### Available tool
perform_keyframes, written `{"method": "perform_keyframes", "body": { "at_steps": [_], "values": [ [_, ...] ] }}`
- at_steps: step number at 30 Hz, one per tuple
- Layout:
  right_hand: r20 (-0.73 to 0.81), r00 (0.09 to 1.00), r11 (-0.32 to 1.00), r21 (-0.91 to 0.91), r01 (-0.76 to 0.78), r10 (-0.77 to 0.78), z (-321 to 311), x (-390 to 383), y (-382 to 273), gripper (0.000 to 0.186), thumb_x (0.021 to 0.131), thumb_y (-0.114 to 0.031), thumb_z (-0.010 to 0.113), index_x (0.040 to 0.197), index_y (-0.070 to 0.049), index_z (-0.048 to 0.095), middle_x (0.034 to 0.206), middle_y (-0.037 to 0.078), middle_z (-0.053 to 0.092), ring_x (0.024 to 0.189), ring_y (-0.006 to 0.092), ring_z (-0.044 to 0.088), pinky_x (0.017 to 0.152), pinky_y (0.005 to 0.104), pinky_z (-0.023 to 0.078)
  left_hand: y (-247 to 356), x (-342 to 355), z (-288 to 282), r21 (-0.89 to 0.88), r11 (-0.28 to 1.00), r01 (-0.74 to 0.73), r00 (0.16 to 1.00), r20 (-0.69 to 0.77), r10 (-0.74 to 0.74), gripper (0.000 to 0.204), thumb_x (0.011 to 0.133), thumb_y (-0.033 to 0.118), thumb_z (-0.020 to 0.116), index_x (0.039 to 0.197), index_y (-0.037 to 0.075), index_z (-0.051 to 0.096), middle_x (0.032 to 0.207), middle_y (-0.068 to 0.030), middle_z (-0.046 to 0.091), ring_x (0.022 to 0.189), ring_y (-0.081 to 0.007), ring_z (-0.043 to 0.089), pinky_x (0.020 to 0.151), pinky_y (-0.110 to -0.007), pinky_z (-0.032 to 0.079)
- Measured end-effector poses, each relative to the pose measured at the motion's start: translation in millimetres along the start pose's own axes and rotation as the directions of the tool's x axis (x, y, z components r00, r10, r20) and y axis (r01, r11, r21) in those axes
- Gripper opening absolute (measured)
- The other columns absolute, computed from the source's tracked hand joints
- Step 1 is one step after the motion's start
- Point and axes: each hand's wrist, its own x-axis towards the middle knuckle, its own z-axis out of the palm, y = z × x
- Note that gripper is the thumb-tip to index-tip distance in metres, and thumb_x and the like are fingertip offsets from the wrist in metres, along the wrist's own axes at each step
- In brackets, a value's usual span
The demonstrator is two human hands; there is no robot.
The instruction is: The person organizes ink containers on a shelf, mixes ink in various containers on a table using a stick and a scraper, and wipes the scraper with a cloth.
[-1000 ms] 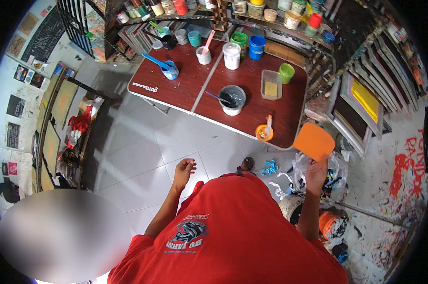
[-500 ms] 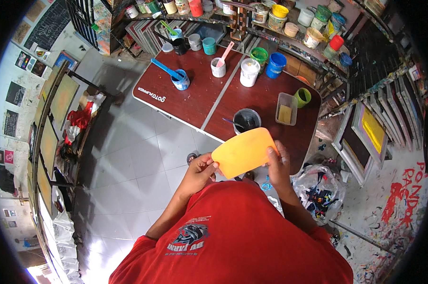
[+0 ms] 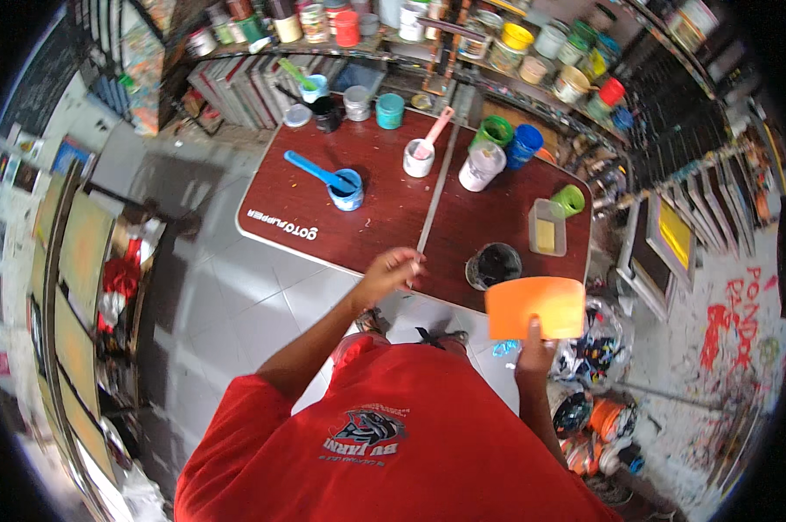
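My right hand grips an orange plastic scraper by its lower edge, the thumb lying on its face. The scraper is a flat sheet with rounded corners, held upright at the table's front right edge. Just beyond it stands a tub of black paint. My left hand hovers over the front edge of the dark red table, its fingers loosely bent and apart with nothing visible in them. A clear box with a yellow sponge-like block sits behind the paint tub, beside a tipped green cup.
A blue-handled tool rests in a blue-stained cup. Farther back are a pink spatula in a white cup, a white tub and several paint pots. Shelves of jars line the back; framed screens lean at right. A plastic bag lies below.
My left hand has let go of the scraper and moved forward to the table edge. My right hand has carried the scraper to the right. The view has shifted as well.
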Motion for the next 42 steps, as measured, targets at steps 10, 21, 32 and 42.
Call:
{"method": "perform_keyframes", "body": {
  "at_steps": [10, 21, 32, 42],
  "values": [
    [-0.657, 0.664, 0.916, 0.384, -0.113, 0.357, -85, -91, 46, 0.053, 0.085, -0.028, 0.063, 0.124, 0.002, 0.043, 0.121, 0.015, 0.052, 0.106, 0.0261, 0.055, 0.09, 0.0411, 0.045, -62, 240, -131, 0.386, 0.923, -0.004, 0.816, -0.532, 0.226, 0.081, 0.062, 0.025, 0.082, 0.126, -0.001, 0.039, 0.117, -0.0165, 0.051, 0.104, -0.0255, 0.053, 0.086, -0.036, 0.046],
    [-0.671, 0.545, 0.857, 0.304, -0.416, 0.503, -135, -178, 137, 0.058, 0.083, -0.03, 0.066, 0.129, -0.007, 0.038, 0.118, 0.011, 0.053, 0.098, 0.0248, 0.058, 0.073, 0.0405, 0.052, -72, 322, -129, 0.645, 0.748, -0.155, 0.702, -0.461, 0.543, 0.081, 0.047, 0.016, 0.087, 0.116, 0.003, 0.047, 0.106, -0.0149, 0.06, 0.102, -0.0289, 0.058, 0.087, -0.038, 0.046],
    [-0.742, 0.557, 0.837, 0.009, -0.548, 0.373, -138, -177, 152, 0.053, 0.086, -0.03, 0.062, 0.122, 0.003, 0.042, 0.115, 0.014, 0.053, 0.098, 0.0227, 0.055, 0.079, 0.0348, 0.046, -89, 301, -126, 0.655, 0.716, -0.241, 0.63, -0.456, 0.628, 0.07, 0.051, 0.025, 0.087, 0.106, 0.003, 0.051, 0.097, -0.0133, 0.063, 0.087, -0.0262, 0.062, 0.075, -0.037, 0.049],
    [-0.567, 0.784, 0.849, -0.258, -0.461, 0.253, -78, -162, 142, 0.038, 0.089, -0.023, 0.057, 0.113, 0.006, 0.05, 0.114, 0.017, 0.054, 0.102, 0.0242, 0.052, 0.085, 0.0358, 0.042, -116, 126, -100, 0.752, 0.655, 0.078, 0.716, -0.499, 0.488, 0.077, 0.046, 0.02, 0.086, 0.113, 0.007, 0.048, 0.108, -0.013, 0.059, 0.1, -0.0329, 0.055, 0.086, -0.046, 0.042]
  ]
}}
